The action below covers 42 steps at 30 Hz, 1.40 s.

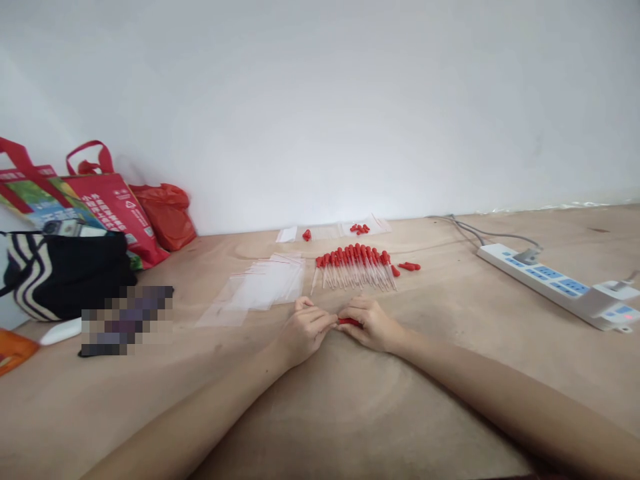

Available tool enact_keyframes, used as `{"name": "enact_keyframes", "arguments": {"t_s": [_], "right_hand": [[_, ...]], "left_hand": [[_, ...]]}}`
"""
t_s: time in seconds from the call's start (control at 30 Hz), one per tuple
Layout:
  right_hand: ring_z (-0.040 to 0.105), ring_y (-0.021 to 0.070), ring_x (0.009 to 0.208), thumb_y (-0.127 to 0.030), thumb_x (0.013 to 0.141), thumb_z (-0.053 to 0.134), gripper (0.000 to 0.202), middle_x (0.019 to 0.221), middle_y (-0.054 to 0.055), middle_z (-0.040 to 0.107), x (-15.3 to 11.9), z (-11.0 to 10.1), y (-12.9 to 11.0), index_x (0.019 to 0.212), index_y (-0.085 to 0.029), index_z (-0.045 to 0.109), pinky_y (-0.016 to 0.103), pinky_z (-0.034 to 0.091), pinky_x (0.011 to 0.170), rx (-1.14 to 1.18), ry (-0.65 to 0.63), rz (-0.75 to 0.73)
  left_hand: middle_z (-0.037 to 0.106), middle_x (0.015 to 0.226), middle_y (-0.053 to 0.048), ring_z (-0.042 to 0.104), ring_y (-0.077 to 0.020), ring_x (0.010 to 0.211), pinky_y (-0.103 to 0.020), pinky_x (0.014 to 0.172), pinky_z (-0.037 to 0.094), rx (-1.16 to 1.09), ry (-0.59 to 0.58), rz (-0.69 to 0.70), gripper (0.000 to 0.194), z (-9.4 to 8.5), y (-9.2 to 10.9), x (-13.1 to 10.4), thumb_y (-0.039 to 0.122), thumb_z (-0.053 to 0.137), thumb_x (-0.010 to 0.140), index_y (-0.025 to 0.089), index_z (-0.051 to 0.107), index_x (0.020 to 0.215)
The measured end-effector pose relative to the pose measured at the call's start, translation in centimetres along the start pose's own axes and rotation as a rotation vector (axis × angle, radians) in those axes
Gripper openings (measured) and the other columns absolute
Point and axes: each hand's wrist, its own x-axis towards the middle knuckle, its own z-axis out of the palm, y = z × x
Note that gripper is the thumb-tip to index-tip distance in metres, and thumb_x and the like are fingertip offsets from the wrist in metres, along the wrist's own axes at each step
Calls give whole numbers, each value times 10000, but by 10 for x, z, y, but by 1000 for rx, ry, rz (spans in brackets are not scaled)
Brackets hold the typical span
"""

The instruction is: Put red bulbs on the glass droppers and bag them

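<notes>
My right hand (369, 324) is closed around a small red piece (350, 322) low over the table. My left hand (307, 330) meets it fingertip to fingertip, its fingers pressed together; what they hold, if anything, is hidden. Just beyond the hands lies a row of clear thin tubes with red bulbs (356, 261). A few loose red pieces (410, 267) rest at the row's right end. Overlapping clear plastic bags (267, 283) spread out to the left of the row.
Near the wall are more clear bags (327, 232) with red pieces (360, 229) on them. A white power strip (550, 283) with cables lies right. Left stand a red shopping bag (117, 210), a black bag (80, 273) and a blurred-out item (127, 321) on the wooden table (380, 427).
</notes>
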Motion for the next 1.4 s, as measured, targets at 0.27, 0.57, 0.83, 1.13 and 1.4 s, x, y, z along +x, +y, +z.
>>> {"name": "enact_keyframes", "arguments": {"t_s": [0.27, 0.57, 0.83, 1.13, 1.4], "right_hand": [[548, 154, 629, -338, 833, 464, 241, 657, 47, 623, 4, -4, 6, 722, -156, 577, 295, 371, 630, -72, -2, -67], [514, 108, 527, -366, 777, 550, 223, 560, 11, 587, -2, -9, 6, 678, -171, 595, 251, 390, 577, 93, 153, 27], [559, 144, 657, -447, 687, 622, 280, 691, 19, 632, -4, -17, 16, 817, -199, 618, 288, 411, 657, 81, 78, 60], [526, 149, 616, -344, 766, 480, 215, 709, 48, 617, -19, -48, 66, 813, -170, 597, 297, 374, 640, -189, 413, 526], [536, 192, 721, -344, 746, 401, 257, 700, 35, 616, -32, -75, 90, 745, -194, 610, 368, 243, 751, -475, 327, 954]], "left_hand": [[683, 715, 27, 601, -101, 619, -316, 773, 277, -42, 31, -44, 164, -1, -3, 1, 218, 429, 870, 191, 583, 818], [666, 688, 24, 567, -89, 588, -305, 739, 287, 1, 38, -45, 202, -16, -7, -2, 196, 393, 879, 184, 584, 814], [637, 744, -5, 561, -110, 664, -281, 711, 340, -5, 25, -102, 221, -15, -12, 0, 223, 404, 872, 189, 620, 843], [589, 729, -55, 564, -169, 686, -263, 668, 401, 339, -13, -749, 246, -12, -62, 25, 227, 436, 817, 165, 672, 852], [656, 782, -86, 588, -245, 800, -374, 776, 333, 357, -126, -820, 250, 8, -56, 50, 242, 422, 789, 165, 659, 798]]}}
